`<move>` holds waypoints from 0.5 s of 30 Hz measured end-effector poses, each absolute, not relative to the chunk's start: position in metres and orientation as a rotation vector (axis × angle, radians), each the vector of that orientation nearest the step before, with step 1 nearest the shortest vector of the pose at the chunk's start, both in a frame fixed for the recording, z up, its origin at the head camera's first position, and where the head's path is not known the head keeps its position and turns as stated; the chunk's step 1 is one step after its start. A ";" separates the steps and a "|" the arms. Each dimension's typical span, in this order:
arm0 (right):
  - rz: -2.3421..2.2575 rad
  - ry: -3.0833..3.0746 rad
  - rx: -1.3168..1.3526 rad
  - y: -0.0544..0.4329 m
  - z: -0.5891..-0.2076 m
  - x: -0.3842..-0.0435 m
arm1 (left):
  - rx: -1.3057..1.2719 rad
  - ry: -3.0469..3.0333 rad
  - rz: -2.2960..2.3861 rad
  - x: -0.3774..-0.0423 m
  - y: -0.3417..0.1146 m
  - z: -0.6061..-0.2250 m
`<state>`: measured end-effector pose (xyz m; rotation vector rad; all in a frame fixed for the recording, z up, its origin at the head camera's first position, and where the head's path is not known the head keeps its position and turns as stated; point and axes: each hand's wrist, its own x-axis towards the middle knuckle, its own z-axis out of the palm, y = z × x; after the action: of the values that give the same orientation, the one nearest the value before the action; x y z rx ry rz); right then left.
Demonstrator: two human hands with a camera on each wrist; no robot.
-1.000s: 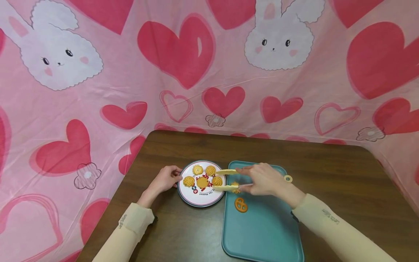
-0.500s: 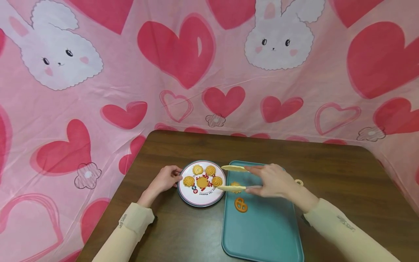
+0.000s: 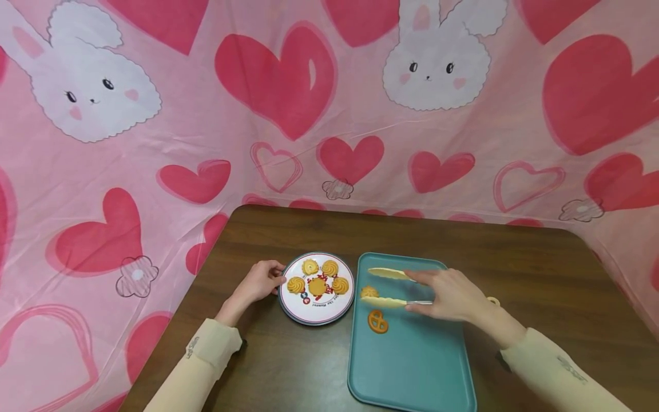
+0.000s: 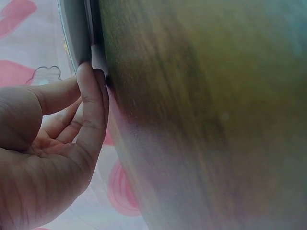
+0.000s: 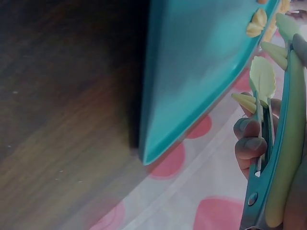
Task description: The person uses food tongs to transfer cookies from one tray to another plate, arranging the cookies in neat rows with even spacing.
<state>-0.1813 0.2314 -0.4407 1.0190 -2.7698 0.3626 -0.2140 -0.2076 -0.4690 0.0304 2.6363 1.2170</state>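
Observation:
My left hand (image 3: 259,280) pinches the left rim of a round white plate (image 3: 321,313); in the left wrist view the thumb lies over the rim and fingers are under it. Swirled and flat cookies (image 3: 317,286) sit on the plate. With my right hand (image 3: 458,294) I grip pale yellow tongs (image 3: 383,302) above a teal tray (image 3: 412,366). The tong tips are spread apart with nothing between them. Beneath them, partly covered by the lower tip, lies a yellow cookie (image 3: 368,291). A brown pretzel (image 3: 378,321) lies just nearer on the tray.
Plate and tray stand side by side on a dark wood table (image 3: 288,366), with a narrow gap between them. A pink cloth (image 3: 360,114) with hearts and rabbits hangs behind and to the left of the table.
My right hand and the tongs have moved right, from over the plate's right side to over the tray. The left hand stays at the plate's rim, and the cookies have not moved.

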 end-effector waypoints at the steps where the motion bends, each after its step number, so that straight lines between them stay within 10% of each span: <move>1: 0.370 -2.775 1.019 0.232 -0.442 -0.181 | 0.025 2.636 1.218 -0.214 -0.208 -0.469; 15: 0.389 -2.839 1.062 0.228 -0.446 -0.182 | 0.021 2.654 1.209 -0.214 -0.207 -0.470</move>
<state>-0.1819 0.2283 -0.4461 1.0623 -2.8389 0.3895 -0.2137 -0.2072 -0.4703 0.0210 2.6543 1.2091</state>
